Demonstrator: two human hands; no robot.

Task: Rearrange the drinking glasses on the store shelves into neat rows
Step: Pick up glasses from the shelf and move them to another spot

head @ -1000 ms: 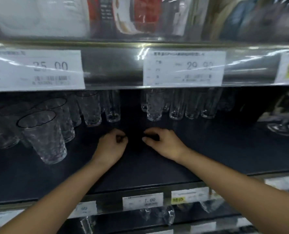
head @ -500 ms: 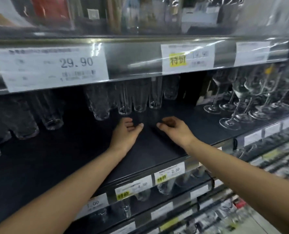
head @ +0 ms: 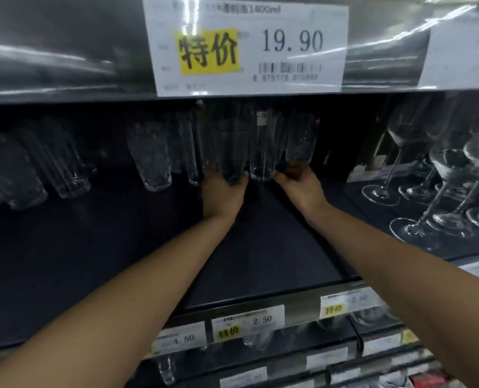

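Here, you reach w/ both arms deep into a dark store shelf [head: 115,247], under a price tag [head: 249,46] reading 19.90. Your left hand [head: 223,191] has its grip wrapped round the base of a tall clear glass [head: 229,149], thumb on 1 side, fingers on the other. That glass stands upright near the back of the shelf.

Your right hand [head: 299,183] is just beside it, fingers curled at the foot of a narrow glass [head: 263,152] and a textured glass [head: 301,141]. Whether that grip holds either I cannot tell; it is too dark and blurred.

Progress, as a judgement: early, approx. The middle glasses are bunched close together at the back, w/ no clean row readable yet. To the left, several tumblers [head: 150,158] stand in a loose, uneven group, well apart from your hands and likely not yet sorted. To the right, wine glasses [head: 417,169] stand in rough lines. Most of the lining-up looks left to do.
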